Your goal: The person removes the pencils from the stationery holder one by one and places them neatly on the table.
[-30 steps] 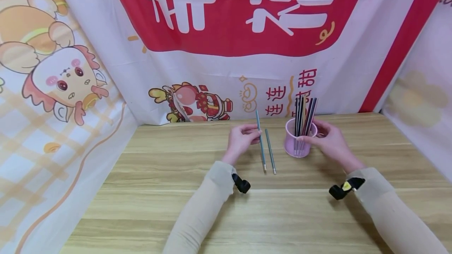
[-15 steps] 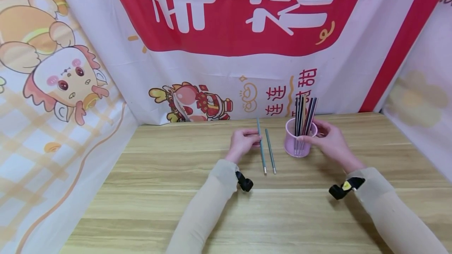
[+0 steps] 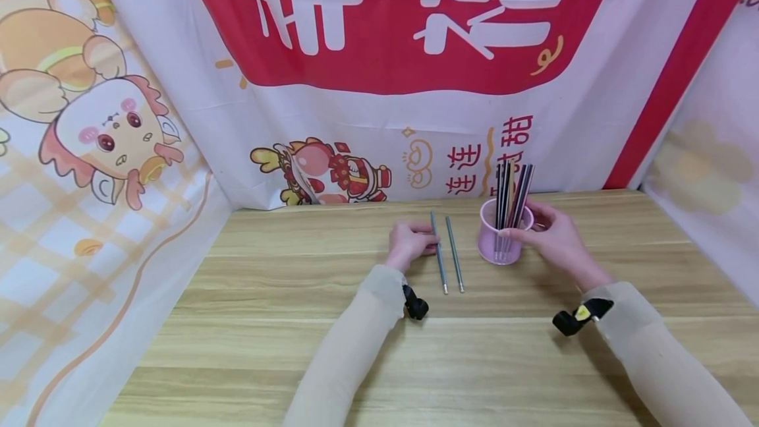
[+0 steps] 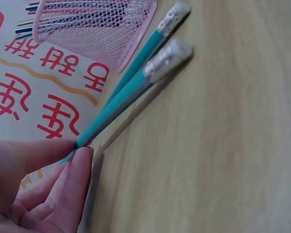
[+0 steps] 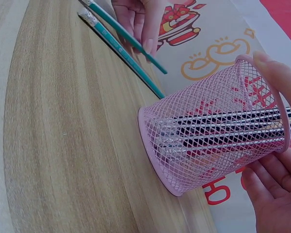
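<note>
My left hand (image 3: pixel 411 242) pinches a teal pencil (image 4: pixel 117 106) between thumb and fingertips, low over the table, its white eraser end toward me. Just to its right a second teal pencil (image 3: pixel 454 256) lies on the wood, nearly parallel to the first. A pink mesh pen holder (image 3: pixel 489 242) stands upright further right. Around its far right side and rim, my right hand (image 3: pixel 556 240) grips it with thumb and fingers. Several dark-striped pencils (image 5: pixel 218 128) lean inside the holder, visible through the mesh in the right wrist view.
The wood-grain table (image 3: pixel 474 361) reaches back to a white cloth (image 3: pixel 379 111) with red printing. A patterned cloth (image 3: pixel 118 229) hangs along the left side, and a pale one (image 3: pixel 705 170) on the right.
My left hand has come down toward the table and slightly nearer to me, bringing the pencil with it. The right hand and the pen holder have stayed in place.
</note>
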The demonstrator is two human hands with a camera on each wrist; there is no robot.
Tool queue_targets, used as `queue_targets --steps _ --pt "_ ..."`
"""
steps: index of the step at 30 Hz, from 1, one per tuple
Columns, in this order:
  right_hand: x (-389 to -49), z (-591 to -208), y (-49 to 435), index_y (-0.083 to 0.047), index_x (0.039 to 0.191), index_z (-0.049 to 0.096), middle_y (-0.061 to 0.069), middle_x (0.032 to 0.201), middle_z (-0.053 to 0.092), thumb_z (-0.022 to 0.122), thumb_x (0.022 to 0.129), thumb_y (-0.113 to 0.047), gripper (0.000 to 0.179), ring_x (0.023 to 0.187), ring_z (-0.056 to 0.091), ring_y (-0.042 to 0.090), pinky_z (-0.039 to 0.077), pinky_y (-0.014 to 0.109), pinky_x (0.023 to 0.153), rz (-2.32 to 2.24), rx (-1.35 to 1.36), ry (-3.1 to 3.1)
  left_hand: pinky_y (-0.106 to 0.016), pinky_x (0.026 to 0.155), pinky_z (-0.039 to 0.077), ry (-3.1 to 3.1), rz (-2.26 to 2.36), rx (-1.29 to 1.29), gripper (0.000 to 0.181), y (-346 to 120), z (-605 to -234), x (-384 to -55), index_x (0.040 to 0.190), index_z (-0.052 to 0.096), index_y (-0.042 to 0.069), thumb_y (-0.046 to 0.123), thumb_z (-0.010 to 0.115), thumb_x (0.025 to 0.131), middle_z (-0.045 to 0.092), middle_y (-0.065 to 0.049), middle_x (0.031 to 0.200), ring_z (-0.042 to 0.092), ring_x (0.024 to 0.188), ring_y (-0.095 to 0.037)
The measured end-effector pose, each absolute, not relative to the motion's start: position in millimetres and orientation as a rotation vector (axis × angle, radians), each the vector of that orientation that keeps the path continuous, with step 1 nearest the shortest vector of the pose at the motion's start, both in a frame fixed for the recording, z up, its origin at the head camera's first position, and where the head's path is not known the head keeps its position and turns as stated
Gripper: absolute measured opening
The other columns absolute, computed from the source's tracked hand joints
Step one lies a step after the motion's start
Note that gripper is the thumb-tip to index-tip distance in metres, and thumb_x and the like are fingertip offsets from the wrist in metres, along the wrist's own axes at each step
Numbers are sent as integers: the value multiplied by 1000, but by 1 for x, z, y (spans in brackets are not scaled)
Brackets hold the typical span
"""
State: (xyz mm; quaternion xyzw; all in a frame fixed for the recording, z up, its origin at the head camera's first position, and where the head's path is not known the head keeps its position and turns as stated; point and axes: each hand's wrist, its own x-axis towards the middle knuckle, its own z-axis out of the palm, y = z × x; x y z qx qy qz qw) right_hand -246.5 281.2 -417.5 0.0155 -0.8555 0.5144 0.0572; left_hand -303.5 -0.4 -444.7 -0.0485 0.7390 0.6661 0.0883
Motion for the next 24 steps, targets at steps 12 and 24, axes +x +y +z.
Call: queue_targets --steps 12,24 --pt "-245 -416 280 -9 156 41 17 148 52 85 84 -43 91 126 54 31 47 45 106 1561 35 -2589 -23 63 62 2300 1854 -197 28 6 -445 -307 110 74 -5 -7 80 82 72 -11 91 73 70 -18" --pt "-245 -419 280 -8 157 38 19 148 50 84 84 -44 93 127 53 34 46 50 107 1553 60 -2585 -23 58 61 2379 1744 -266 24 10 -444 -312 104 77 -1 -5 83 81 71 -9 85 71 63 -17"
